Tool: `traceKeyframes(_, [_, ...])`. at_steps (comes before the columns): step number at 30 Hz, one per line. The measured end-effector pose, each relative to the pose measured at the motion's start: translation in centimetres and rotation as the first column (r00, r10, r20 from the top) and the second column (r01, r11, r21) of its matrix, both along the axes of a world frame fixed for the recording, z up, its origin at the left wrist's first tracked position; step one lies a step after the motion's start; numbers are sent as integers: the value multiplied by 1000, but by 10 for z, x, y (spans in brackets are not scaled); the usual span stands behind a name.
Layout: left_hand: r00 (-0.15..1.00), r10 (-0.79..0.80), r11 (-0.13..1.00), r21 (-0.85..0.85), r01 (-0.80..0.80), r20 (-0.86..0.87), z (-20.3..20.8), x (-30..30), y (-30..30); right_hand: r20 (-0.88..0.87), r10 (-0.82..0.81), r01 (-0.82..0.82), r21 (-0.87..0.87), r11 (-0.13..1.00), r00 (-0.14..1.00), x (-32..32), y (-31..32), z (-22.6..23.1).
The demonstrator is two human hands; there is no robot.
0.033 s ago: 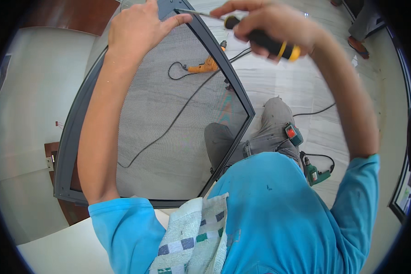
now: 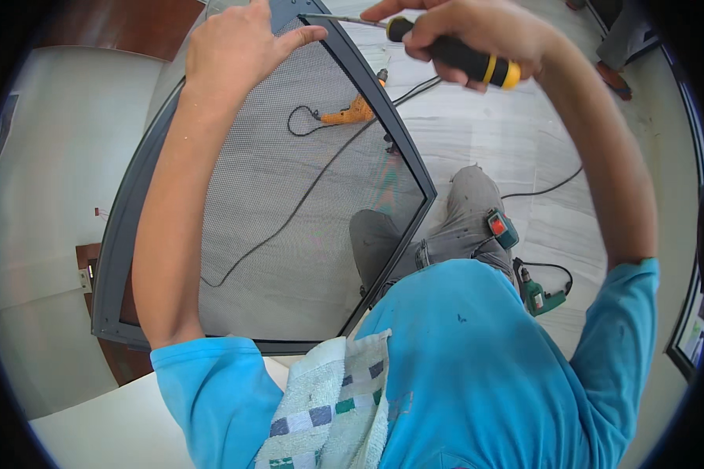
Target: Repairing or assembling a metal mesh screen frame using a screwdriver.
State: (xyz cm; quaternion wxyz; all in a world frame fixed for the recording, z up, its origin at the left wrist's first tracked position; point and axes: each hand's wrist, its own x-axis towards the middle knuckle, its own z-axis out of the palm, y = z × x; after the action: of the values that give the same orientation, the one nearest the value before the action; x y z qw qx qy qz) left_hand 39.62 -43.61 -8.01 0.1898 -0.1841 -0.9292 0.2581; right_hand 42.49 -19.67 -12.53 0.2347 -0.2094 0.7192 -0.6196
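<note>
A dark grey framed panel (image 2: 387,117) with fine mesh (image 2: 266,195) stands in front of me, leaning close to my body. My left hand (image 2: 235,51) is closed over its top edge, thumb stretched along the frame; the other fingertips are out of sight. In my right hand (image 2: 485,31) is a screwdriver (image 2: 454,59) with a black and yellow handle. Its shaft runs left, with the tip at the frame's top corner, near my left thumb. My right index finger reaches out along the shaft.
Through the mesh an orange power drill (image 2: 348,114) and a black cord (image 2: 305,195) show on the pale floor. A green drill (image 2: 541,299) lies right of my leg, a teal and red device (image 2: 502,227) beside my knee. Another person's foot (image 2: 614,80) is at far right.
My right hand and the screwdriver handle have shifted slightly right and up, and the hand is less blurred. The left hand and the panel stay where they were.
</note>
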Motion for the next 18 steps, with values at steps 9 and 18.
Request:
traceKeyframes(9, [997, 66, 997, -27, -67, -33, -5, -5, 16, 150, 239, -266, 192, 945, 959, -61, 35, 43])
traceKeyframes(18, [998, 66, 992, -105, -68, -23, -11, -17, 5, -92, -59, 54, -60, 997, 994, 22, -12, -61])
